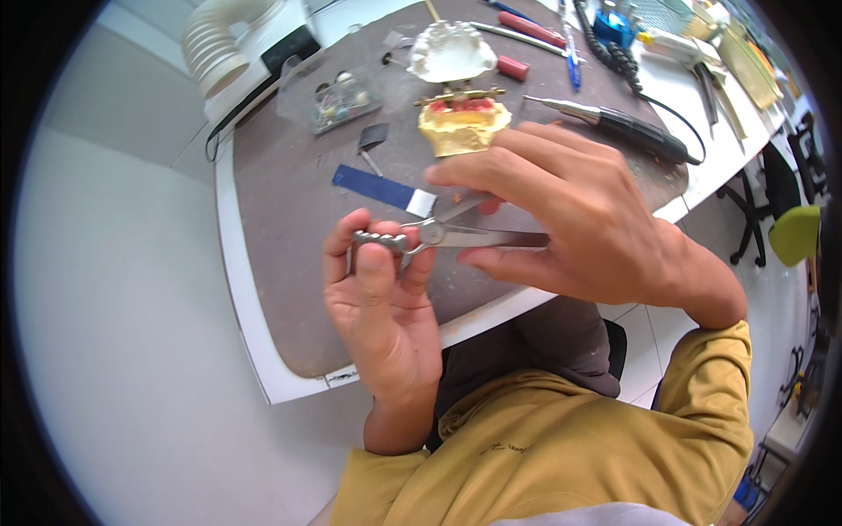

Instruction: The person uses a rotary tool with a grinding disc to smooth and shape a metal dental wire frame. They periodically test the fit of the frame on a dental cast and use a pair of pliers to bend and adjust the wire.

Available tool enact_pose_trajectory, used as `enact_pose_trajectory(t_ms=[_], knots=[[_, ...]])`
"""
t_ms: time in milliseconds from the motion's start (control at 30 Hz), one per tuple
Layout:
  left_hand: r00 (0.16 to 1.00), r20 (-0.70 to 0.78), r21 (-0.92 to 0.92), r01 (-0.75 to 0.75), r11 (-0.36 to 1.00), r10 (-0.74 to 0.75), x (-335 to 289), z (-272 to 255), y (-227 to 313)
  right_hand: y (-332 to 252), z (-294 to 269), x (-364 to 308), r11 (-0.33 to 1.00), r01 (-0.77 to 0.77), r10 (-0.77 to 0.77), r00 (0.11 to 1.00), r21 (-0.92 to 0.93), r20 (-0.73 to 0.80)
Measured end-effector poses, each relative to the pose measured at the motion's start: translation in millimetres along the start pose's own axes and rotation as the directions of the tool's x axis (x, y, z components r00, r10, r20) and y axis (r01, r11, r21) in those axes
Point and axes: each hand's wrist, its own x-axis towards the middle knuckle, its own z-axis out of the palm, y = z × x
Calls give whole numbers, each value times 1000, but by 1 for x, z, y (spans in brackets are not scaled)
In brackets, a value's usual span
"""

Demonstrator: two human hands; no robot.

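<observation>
Between the thumb and fingers of my left hand (381, 302) is a silvery metal dental bridge (382, 239), a row of several joined tooth shapes. My right hand (570, 210) grips a metal caliper (469, 235) by its spread arms, thumb on the lower one and fingers on the upper. The caliper's small curved jaws straddle the right end of the bridge; whether they touch it I cannot tell. Beyond the hands stands a hinged dental model, with a white upper cast (452, 54) and a yellow lower cast (465, 130) showing red parts along its ridge.
A blue strip with a white end (377, 188) lies just beyond the bridge. Left of the model sits a clear box (346, 103) of small parts. A black rotary handpiece (636, 131) with its cord rests at the right. A ribbed white hose (215, 53) hangs at the far left.
</observation>
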Motion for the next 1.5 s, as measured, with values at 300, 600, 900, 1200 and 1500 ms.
enact_pose_trajectory(t_ms=[300,600,900,1200,1500], knots=[[1000,17,-34,3,999,-2,1,-2,0,17,-27,11,805,-382,205,897,454,391],[999,45,-77,13,997,-9,1,-2,0,15,-36,15,384,-707,257,699,594,667],[1000,13,-70,-1,998,2,1,-2,-1,17,-35,15,333,-750,262,655,571,709],[1000,-6,-8,-8,1000,7,0,-1,0,17,-30,19,233,-822,293,568,519,769],[1000,14,-52,10,999,-10,2,-1,1,16,-17,16,45,-872,118,489,488,864]])
